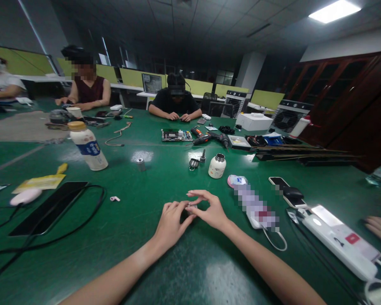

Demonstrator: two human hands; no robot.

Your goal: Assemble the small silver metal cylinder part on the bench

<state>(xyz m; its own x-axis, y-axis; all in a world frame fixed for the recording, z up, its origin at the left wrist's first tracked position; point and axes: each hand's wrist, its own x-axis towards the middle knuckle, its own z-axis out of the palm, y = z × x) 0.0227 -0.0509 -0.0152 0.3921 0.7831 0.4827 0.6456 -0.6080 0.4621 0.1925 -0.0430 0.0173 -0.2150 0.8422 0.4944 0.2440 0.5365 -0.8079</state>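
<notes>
My left hand (174,222) and my right hand (211,209) meet low over the green table. Between their fingertips is a small shiny grey object (193,206), mostly covered, so its kind does not show. The right thumb presses at it while the right index finger arches above. The left fingers and thumb close round its other side. Beyond the hands stand an open cream bottle (217,166) with a metal neck, a dark lid with a ring (193,164), a small dark metal fitting (202,156) and a grey metal cylinder (141,164).
At left are a milk bottle (88,146), a tablet (51,207), a black cable (92,212) and an earbud (114,198). A phone (279,183) and power strip (339,243) lie right. Power drills (220,138) and a circuit board (177,135) are farther back; several people sit around.
</notes>
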